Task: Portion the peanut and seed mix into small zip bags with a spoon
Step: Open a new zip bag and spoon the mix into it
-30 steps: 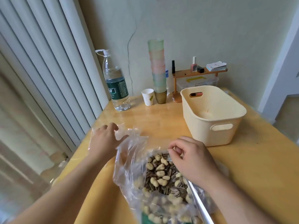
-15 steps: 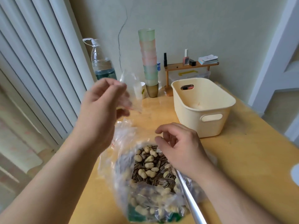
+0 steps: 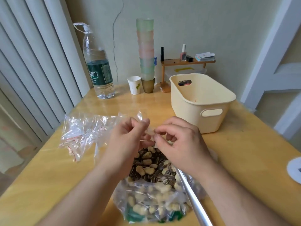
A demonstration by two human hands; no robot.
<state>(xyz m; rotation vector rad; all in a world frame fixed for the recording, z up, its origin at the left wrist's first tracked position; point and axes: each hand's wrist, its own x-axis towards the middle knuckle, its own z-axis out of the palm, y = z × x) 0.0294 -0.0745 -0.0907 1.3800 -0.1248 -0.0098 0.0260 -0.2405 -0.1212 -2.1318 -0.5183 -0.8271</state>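
Change since earlier frame: left hand [image 3: 128, 136], then raised at upper left of frame, now sits at centre beside right hand [image 3: 180, 144]; both pinch one small zip bag [image 3: 150, 132] between thumb and curled fingers [image 3: 145, 122], just above the mix.

Task items: large clear bag of peanut and seed mix [image 3: 153, 181], open-mouthed, lower centre. Metal spoon handle [image 3: 192, 198] leans out of it toward the lower right; bowl hidden under the right wrist. Heap of spare zip bags [image 3: 83, 132], red-striped seals, left of centre.

Surface: yellow wooden counter [image 3: 244, 160], glossy, reflecting light at upper centre.

Other items: cream plastic basket [image 3: 200, 101], right of centre. Water bottle [image 3: 97, 67], green label, upper left. Paper cup [image 3: 134, 84] beside a tall stack of pastel cups [image 3: 145, 53], top centre. Small wooden shelf [image 3: 187, 61] carrying small bottles and cards, upper right.

Room: pale green wall [image 3: 211, 22] with a vertical crack; vertical blinds [image 3: 32, 54] along the left edge.
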